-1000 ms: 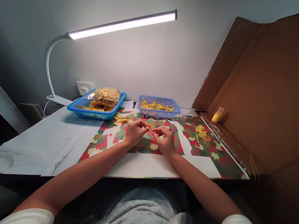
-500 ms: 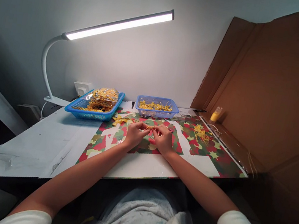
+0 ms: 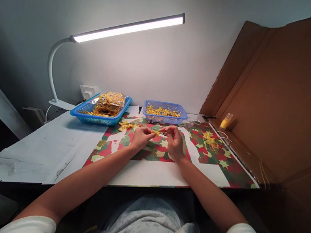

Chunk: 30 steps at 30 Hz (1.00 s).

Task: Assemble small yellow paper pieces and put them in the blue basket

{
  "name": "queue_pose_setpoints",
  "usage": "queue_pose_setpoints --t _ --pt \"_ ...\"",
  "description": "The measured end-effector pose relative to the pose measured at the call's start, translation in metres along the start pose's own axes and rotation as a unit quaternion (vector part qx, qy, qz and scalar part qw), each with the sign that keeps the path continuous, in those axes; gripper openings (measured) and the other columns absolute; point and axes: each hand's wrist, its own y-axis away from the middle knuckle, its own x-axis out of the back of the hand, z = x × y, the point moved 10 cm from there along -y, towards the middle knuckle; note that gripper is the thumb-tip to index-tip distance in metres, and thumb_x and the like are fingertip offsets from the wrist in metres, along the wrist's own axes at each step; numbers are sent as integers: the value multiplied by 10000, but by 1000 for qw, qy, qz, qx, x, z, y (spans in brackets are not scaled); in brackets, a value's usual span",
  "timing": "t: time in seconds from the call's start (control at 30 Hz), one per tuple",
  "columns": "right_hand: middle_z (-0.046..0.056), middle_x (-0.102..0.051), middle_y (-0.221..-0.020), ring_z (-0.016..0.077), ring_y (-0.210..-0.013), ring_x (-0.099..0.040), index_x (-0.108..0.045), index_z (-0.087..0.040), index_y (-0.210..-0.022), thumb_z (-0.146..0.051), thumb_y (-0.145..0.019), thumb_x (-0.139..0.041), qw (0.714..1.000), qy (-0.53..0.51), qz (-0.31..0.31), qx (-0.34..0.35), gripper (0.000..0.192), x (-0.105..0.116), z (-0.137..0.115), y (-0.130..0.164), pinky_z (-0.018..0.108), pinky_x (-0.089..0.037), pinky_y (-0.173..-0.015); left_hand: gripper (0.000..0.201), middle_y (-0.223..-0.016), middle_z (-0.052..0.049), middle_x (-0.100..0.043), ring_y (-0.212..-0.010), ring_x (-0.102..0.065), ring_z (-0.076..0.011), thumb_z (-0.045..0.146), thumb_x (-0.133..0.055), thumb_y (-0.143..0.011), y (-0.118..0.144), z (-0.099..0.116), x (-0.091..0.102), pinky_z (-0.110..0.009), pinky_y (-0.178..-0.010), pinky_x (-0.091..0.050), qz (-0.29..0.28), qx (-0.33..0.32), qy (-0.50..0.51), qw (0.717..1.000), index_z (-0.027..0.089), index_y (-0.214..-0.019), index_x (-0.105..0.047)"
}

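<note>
The left hand (image 3: 142,137) pinches a small yellow piece (image 3: 157,133) over the red-and-green patterned sheet (image 3: 153,154); the right hand (image 3: 174,140) has just parted slightly, its grip unclear, so the left apparently steadies it alone. White tabletop (image 3: 28,152) spreads left; a rectangular lilac-blue plastic basket (image 3: 167,119) bounds the far side.

Smooth, slightly glossy plastic forms the blue basket (image 3: 97,120) and lavender-blue basket (image 3: 164,119), shiny crinkled film the clear bag (image 3: 113,98), matt brown cardboard the upright panel (image 3: 291,96).
</note>
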Motion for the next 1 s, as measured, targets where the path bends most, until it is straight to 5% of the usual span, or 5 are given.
queue_pose_setpoints --t 0.23,0.37,0.7,1.0 --pt "-52 -381 -603 119 -558 -459 -388 -264 -850 -500 -901 -405 993 -83 62 -51 242 29 0 -14 302 -484 -667 220 -497 24 -565 -445 -452 -92 355 -728 -576 -4 -6 6 -220 -458 -314 15 8 -28 999 171 -557 -610" --pt "-50 -396 -626 112 -542 -423 -386 -273 -855 -501 -883 -420 993 -90 58 -58 232 38 -4 -20 288 -484 -638 252 -503 20 -556 -466 -455 -95 360 -740 -557 -4 -4 2 -228 -477 -327 -7 18 13 1000 172 -531 -575" --pt "39 -693 -968 170 -924 -641 -507 -218 -800 -489 -823 -547 974 -73 -97 -192 275 -9 49 -3 325 -496 -791 323 -505 28 -538 -479 -424 -84 405 -778 -519 -2 0 1 -227 -480 -323 -9 41 66 997 166 -520 -561" --pt "22 -654 -947 143 -856 -660 -556 -211 -847 -465 -836 -537 968 -102 -90 -208 255 -15 52 7 307 -503 -793 342 -513 20 -553 -490 -436 -85 428 -772 -487 -2 3 1 -223 -489 -342 -5 26 75 997 173 -517 -545"
